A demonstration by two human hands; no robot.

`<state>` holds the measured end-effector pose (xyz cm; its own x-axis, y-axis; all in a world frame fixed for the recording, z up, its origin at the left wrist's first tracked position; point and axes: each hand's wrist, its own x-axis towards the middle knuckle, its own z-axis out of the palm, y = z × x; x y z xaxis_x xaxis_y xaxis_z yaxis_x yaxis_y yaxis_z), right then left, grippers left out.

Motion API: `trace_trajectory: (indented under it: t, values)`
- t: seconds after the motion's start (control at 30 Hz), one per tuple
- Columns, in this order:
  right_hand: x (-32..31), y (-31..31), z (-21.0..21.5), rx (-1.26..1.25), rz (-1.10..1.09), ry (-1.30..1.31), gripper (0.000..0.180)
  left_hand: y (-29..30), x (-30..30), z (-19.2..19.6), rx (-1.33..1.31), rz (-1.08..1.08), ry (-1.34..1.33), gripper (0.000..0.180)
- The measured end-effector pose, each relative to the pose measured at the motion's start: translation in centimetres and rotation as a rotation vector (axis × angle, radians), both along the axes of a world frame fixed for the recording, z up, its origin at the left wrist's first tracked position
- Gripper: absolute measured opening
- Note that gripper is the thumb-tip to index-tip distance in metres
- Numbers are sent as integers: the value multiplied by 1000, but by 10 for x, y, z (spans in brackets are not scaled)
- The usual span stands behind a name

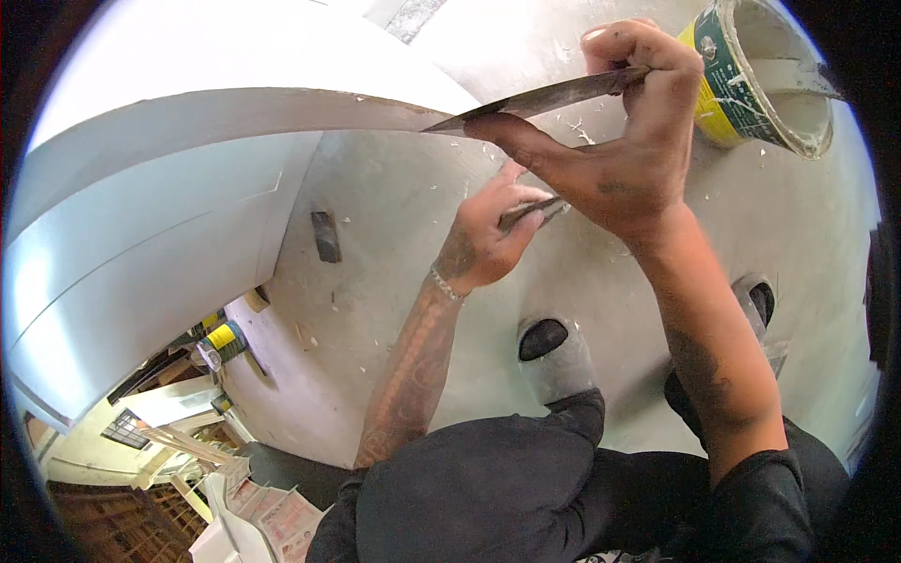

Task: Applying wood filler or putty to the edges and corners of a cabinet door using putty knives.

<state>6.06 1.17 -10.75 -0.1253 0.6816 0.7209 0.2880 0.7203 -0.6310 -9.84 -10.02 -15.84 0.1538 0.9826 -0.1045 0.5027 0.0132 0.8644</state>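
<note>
My right hand (627,141) is raised and closed on a long metal putty knife (535,101). The blade's tip rests on the edge of a white curved wall panel (216,117). Below it, my left hand (488,235) grips a second, smaller scraper (535,214) smeared with white filler. An open bucket (765,80) with a yellow and green label and white paste inside sits on the floor just right of my right hand.
I stand on a grey concrete ledge (394,310) spattered with white flecks, my two grey shoes (554,361) below me. A dark rectangular piece (326,236) lies on it. Past the ledge's left edge, far below, are a small yellow can (223,340) and wooden frames.
</note>
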Motion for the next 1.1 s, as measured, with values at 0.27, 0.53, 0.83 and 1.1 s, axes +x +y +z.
trace_trajectory:
  t: [0.27, 0.53, 0.83, 1.1]
  values:
    - [-10, -2, -1, 11, -38, 12, 86, 10, -2, -24, 53, 47, 5, 20]
    - [-15, 12, -8, -268, -10, 210, 71, 12, 1, -26, 1, 138, 18, 18]
    - [-12, -11, -1, 20, -47, -51, 84, 14, -1, -36, 248, 144, 77, 21]
    - [-17, -5, -8, -224, -126, 135, 83, 14, -1, -29, 0, 149, 104, 24]
